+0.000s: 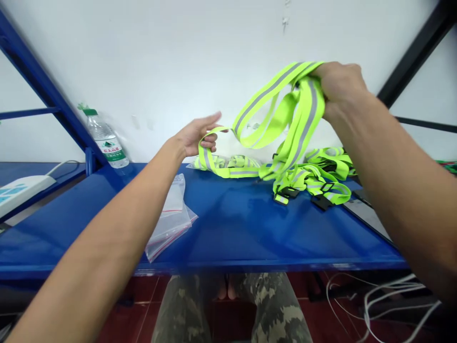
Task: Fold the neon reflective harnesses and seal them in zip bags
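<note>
Neon yellow reflective straps with grey bands [282,114] rise in a long tangled bunch from the blue shelf. My right hand [339,88] is shut on the top of this bunch. My left hand [198,138] is further left, with a lower loop of strap [207,159] passing between its fingers. More of the same straps with black buckles [310,183] lie in a heap on the shelf below. A folded yellow strap piece in a clear plastic bag [228,164] lies behind the left loop.
The blue metal shelf [228,238] runs across the view against a white wall. Empty clear zip bags [169,221] lie near my left forearm. A water bottle [107,140] stands at the back left, and a white power strip [21,193] sits further left. White cables [385,300] hang below right.
</note>
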{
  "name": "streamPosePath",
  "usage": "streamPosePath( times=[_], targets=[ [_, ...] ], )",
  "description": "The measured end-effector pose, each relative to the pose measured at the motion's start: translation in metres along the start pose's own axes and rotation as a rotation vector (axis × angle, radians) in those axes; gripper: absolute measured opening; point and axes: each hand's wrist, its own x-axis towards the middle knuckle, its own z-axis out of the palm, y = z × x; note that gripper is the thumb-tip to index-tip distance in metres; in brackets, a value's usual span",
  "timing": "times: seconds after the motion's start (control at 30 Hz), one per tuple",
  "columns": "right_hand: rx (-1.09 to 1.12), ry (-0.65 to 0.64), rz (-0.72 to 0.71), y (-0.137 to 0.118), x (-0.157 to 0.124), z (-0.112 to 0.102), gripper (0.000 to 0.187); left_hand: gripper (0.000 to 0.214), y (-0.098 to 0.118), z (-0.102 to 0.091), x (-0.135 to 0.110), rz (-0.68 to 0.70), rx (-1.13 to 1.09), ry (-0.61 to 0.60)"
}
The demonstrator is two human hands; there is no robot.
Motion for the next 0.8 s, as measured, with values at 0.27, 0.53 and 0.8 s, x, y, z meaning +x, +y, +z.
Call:
streamPosePath(
  times=[0.27, 0.53, 0.8],
  targets=[
    [-0.131, -0.194, 0.091, -0.039, -0.049, 0.029, 0.025, 0.046, 0.023, 0.084, -0.002, 0.446, 0.32, 0.101],
    [0.242, -0.816, 0.274, -0.036, -0.043, 0.005, 0.008, 0.033, 0.039, 0.075, -0.012, 0.234, 0.027, -0.124],
    [0.294, -0.871, 0.276, -0.014, -0.05, -0.015, 0.01, 0.029, 0.013, 0.022, 0.012, 0.104, -0.018, 0.132]
  ],
)
